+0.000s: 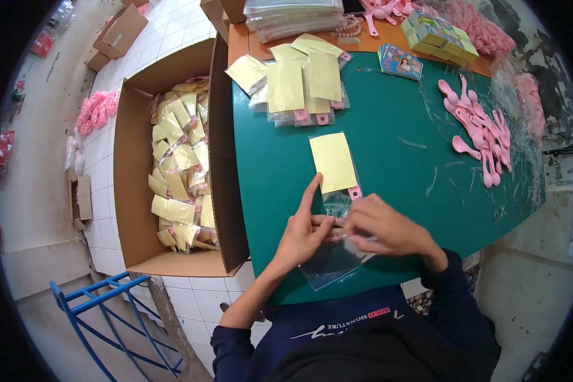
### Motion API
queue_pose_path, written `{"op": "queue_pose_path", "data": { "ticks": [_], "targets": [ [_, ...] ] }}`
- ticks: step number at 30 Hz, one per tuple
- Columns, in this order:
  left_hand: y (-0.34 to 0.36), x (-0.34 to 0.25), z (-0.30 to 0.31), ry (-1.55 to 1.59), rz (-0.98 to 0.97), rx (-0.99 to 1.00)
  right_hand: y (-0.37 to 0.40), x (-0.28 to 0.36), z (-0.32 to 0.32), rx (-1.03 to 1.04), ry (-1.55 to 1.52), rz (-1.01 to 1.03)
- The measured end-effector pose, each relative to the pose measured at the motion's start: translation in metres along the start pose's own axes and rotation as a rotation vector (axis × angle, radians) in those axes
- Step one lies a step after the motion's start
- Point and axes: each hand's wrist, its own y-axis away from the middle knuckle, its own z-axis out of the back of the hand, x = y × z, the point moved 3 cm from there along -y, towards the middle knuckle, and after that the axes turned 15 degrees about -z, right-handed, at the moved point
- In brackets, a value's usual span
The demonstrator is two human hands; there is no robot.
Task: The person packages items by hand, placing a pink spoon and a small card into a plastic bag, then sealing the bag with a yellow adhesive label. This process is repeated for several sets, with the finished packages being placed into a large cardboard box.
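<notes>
A clear plastic bag holding a yellow card (333, 162) and a pink spoon, its handle end (355, 192) showing, lies on the green table in front of me. My left hand (307, 234) rests at the bag's lower part, index finger stretched to the card's edge, the other fingers partly hidden. Just right of it, my right hand (383, 228) is blurred, its fingers drawn together over the bag's lower end; what they hold cannot be made out. Under both hands lies more clear plastic (330, 270), near the table's front edge.
Filled bags (286, 86) lie at the table's back left. A large cardboard box (134, 184) of similar bags stands left. Pink spoons (484, 130) lie right, card stacks (436, 38) and plastic bags (293, 19) at the back. A blue metal frame (102, 290) stands lower left.
</notes>
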Motion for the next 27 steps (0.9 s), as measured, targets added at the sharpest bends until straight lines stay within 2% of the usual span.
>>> {"op": "queue_pose_path", "data": {
  "ticks": [1,2,4,5,6,7,10,11,12,13,14,16,19,22,25,27],
  "targets": [
    [0.000,-0.001,0.000,0.039,0.002,0.003,0.003,-0.004,0.012,0.017,-0.083,-0.008],
    [0.000,-0.001,0.000,0.043,-0.007,0.012,0.008,-0.013,0.032,0.098,-0.265,-0.125],
    [-0.001,0.001,0.001,0.050,-0.030,0.036,0.026,-0.049,0.086,0.020,-0.266,-0.102],
    [-0.002,0.001,0.001,0.030,-0.039,0.050,0.041,-0.078,0.112,-0.119,-0.423,-0.324],
    [-0.002,0.001,0.001,0.011,-0.047,0.064,0.054,-0.102,0.144,-0.363,-0.401,-0.489],
    [-0.003,0.001,0.001,-0.005,-0.058,0.077,0.078,-0.145,0.175,-0.716,-0.040,-0.545],
    [-0.003,0.015,0.002,0.110,-0.052,0.044,0.093,-0.126,0.169,-1.002,0.858,-1.034],
    [-0.003,0.013,0.001,0.124,-0.053,0.045,0.090,-0.121,0.153,-0.986,0.503,-0.821],
    [-0.002,0.008,0.001,0.133,-0.044,0.051,0.061,-0.079,0.118,-0.781,0.287,-0.451],
    [-0.002,0.004,0.001,0.140,-0.034,0.064,0.036,-0.035,0.091,-0.476,0.269,-0.278],
    [-0.002,0.002,-0.001,0.174,-0.033,0.066,0.025,-0.025,0.058,-0.375,0.135,-0.228],
    [0.001,-0.002,-0.002,0.241,-0.021,0.063,0.008,-0.013,0.020,-0.308,0.107,-0.248],
    [0.011,-0.015,0.001,0.334,0.086,0.050,-0.002,-0.027,0.004,-0.387,0.028,-0.136],
    [0.013,-0.017,0.013,0.078,-0.112,-0.086,-0.004,-0.027,0.012,-0.381,-0.137,-0.140],
    [0.002,-0.026,0.002,-0.611,-0.436,-0.101,-0.004,-0.032,0.011,-0.331,-0.241,-0.152],
    [-0.003,-0.026,0.004,-0.646,-0.408,-0.086,-0.004,-0.037,0.010,-0.302,-0.366,-0.230]
  ]
}}
